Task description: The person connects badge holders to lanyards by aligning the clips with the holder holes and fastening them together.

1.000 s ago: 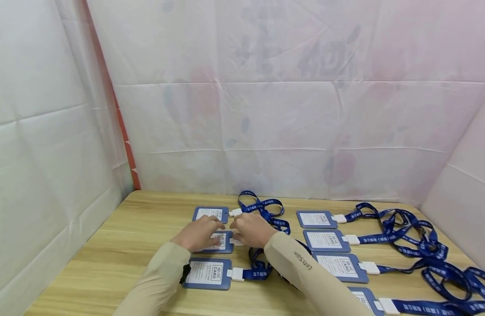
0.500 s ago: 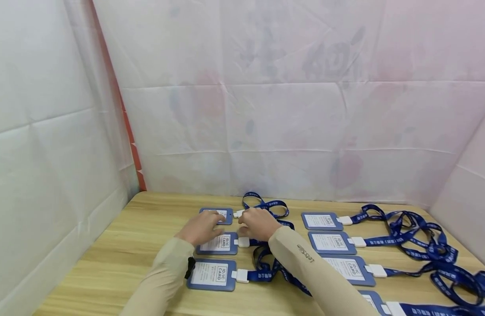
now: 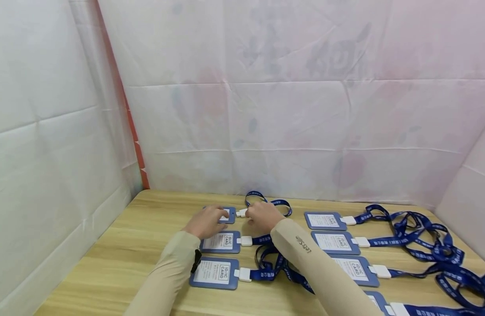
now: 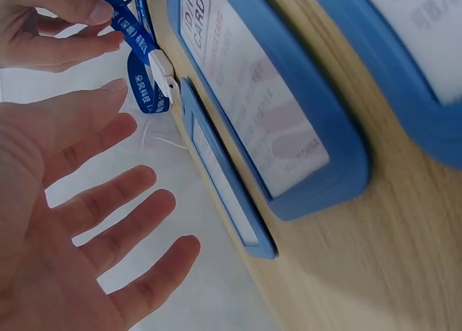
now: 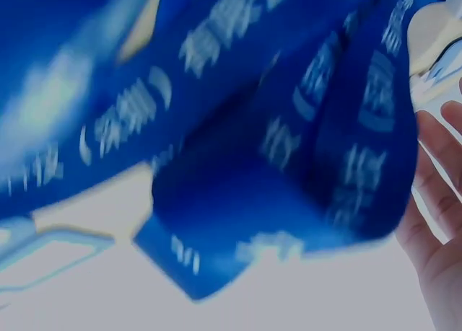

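My left hand (image 3: 206,221), its fingers spread in the left wrist view, is over the left part of the farthest blue badge holder (image 4: 224,179) in the left column. My right hand (image 3: 264,216) is at the white clip (image 3: 241,213) of that holder's blue lanyard (image 3: 282,208). In the left wrist view its straight, parted fingertips (image 4: 101,14) are right at the strap. Blurred lanyard loops fill most of the right wrist view, with extended fingers at the right edge. Nearer lie the middle badge holder (image 3: 221,242) and the front one (image 3: 215,273), with card faces up.
A second column of badge holders lies to the right, among them the far one (image 3: 325,220) and the one below it (image 3: 335,242). Their lanyards (image 3: 428,237) run tangled to the right on the wooden table (image 3: 108,267). Pale sheeting (image 3: 282,118) surrounds the table.
Both hands have moved away from the middle badge holder to the farthest one in the left column. The middle holder's clip and strap have come into view. The head view has shifted slightly.
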Demonstrator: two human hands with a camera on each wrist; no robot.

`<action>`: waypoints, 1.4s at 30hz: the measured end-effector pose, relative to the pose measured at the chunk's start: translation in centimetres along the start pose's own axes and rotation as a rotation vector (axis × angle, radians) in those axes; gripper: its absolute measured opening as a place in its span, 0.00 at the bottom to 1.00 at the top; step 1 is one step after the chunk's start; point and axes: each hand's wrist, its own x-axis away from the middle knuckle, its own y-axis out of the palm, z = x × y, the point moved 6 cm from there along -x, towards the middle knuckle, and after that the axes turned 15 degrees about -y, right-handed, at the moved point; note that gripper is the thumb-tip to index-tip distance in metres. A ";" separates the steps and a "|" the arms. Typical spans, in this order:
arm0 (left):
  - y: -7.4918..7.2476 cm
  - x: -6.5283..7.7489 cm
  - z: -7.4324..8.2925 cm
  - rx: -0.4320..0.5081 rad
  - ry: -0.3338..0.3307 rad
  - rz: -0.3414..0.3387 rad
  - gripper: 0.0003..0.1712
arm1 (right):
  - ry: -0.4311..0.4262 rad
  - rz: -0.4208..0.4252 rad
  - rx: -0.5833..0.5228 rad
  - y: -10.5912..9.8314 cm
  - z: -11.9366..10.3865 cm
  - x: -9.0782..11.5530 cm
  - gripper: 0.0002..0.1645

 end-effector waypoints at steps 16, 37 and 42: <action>-0.5 -1.6 -0.6 0.045 0.019 0.057 0.14 | 0.007 -0.003 0.065 -0.2 1.2 0.3 0.03; 0.8 -3.3 -2.2 0.058 -0.095 0.070 0.15 | 0.050 -0.063 0.023 1.1 1.2 -0.7 0.11; 1.4 -3.7 -2.5 0.047 -0.097 0.069 0.16 | 0.069 -0.111 0.009 1.8 1.3 -0.7 0.16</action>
